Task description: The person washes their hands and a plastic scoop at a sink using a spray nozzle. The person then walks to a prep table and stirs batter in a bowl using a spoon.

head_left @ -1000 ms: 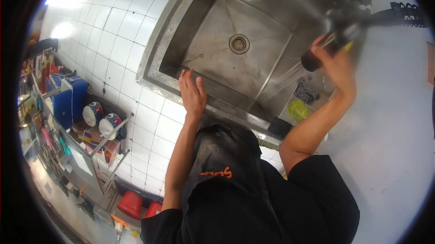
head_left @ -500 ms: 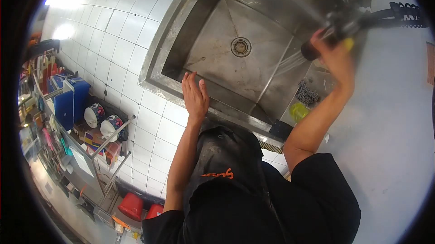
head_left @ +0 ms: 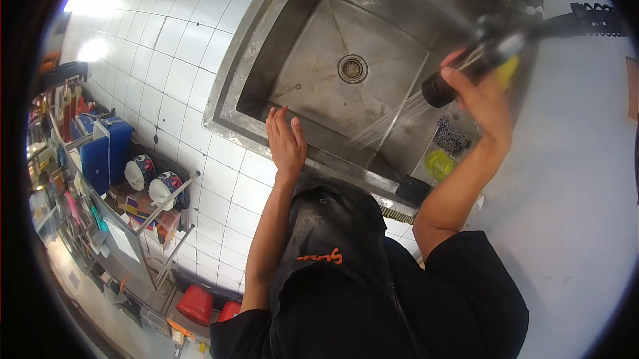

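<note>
My right hand is wrapped round a black spray nozzle above the right side of the steel sink. Water fans out of it, down and left into the basin. My left hand, fingers extended, rests on the near rim of the sink. A round drain sits in the middle of the basin floor. The upper part of the sprayer and its mount are blurred. Below my right hand, on the sink's right ledge, lie a grey wire scrubber and a yellow-green item.
A black block-like item sits at the sink's near right corner. A coiled black hose reaches the sprayer from the right. On the left stands a metal rack with blue cases and patterned round containers. Red buckets stand lower left.
My right hand has moved the spray nozzle a little left and down, and the water stream has shifted the same way. My left hand stays in place.
</note>
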Motion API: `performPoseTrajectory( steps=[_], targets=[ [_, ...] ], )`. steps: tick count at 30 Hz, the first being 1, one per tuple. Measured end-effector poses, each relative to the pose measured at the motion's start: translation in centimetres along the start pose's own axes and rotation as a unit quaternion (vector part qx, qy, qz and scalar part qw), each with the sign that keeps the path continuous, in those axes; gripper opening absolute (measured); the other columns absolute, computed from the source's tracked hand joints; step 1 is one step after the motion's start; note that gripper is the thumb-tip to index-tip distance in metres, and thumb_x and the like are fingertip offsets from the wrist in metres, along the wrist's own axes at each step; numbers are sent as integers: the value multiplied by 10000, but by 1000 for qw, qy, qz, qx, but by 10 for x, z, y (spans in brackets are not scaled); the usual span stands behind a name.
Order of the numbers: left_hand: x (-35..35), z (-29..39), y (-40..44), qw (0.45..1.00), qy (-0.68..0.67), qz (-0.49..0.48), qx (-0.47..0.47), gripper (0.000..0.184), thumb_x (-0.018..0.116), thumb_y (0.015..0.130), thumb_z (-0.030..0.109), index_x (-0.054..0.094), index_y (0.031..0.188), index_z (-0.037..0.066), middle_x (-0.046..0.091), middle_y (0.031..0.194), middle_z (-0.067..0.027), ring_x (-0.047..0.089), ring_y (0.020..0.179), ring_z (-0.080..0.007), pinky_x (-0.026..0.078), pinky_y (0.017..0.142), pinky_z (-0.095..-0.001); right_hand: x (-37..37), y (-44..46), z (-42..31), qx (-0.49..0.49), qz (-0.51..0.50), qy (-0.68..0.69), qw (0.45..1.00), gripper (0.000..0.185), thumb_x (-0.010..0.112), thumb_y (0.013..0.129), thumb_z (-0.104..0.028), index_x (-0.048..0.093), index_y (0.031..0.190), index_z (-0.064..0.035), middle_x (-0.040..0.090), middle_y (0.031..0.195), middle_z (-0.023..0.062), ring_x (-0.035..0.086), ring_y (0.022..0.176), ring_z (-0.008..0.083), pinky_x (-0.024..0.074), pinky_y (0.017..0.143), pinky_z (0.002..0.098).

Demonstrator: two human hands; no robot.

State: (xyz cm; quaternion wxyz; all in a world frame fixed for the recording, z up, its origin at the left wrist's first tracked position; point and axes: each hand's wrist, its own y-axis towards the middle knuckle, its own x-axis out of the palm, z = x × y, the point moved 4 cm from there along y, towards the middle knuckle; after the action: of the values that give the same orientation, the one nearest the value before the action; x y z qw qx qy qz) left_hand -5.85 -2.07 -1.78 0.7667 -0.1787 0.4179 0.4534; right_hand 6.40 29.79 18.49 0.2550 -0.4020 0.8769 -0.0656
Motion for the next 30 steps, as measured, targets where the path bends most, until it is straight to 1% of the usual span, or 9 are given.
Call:
performPoseTrajectory(
  steps=[3,9,15,21,24,30],
  targets=[
    [-1,2,0,1000,-3,-3,-1,387,434,1025,254,486,1256,-52,533,1248,-238,419,1282,-427,289,1103,-504,1,1,-2,-11,-2,16,1000,196,714,840,-218,650,935,-58,577,703,-22,458,519,47,351,478,211],
    [-1,1,0,1000,-7,0,0,377,435,1023,240,487,1252,-55,532,1246,-239,419,1280,-428,293,1099,-508,-1,1,-5,7,9,8,1000,194,714,840,-216,652,922,-51,580,706,-19,458,517,48,355,476,212],
    [-1,1,0,1000,-9,1,2,383,434,1023,244,487,1257,-55,531,1249,-238,418,1282,-425,286,1105,-508,3,5,-3,-5,5,18,1000,203,720,842,-227,650,918,-53,576,702,-20,462,512,49,351,480,213],
    [-2,2,1,1000,-11,-2,-4,392,429,1025,254,487,1259,-55,531,1255,-234,416,1287,-422,281,1111,-505,4,11,-2,-15,31,10,999,199,723,843,-223,653,913,-50,576,696,-19,460,514,48,354,486,218],
    [-2,2,0,1000,-12,2,-3,384,434,1023,248,489,1256,-53,533,1253,-229,416,1289,-422,282,1111,-504,3,10,-6,-1,61,-9,998,196,723,844,-220,658,918,-51,580,695,-18,459,517,51,359,490,221],
    [-2,2,1,1000,-2,3,6,371,445,1019,234,493,1251,-52,539,1249,-222,421,1287,-419,284,1110,-501,0,18,-2,-4,69,-28,997,209,728,841,-228,669,930,-49,596,703,-10,486,541,61,382,507,233]
  ],
)
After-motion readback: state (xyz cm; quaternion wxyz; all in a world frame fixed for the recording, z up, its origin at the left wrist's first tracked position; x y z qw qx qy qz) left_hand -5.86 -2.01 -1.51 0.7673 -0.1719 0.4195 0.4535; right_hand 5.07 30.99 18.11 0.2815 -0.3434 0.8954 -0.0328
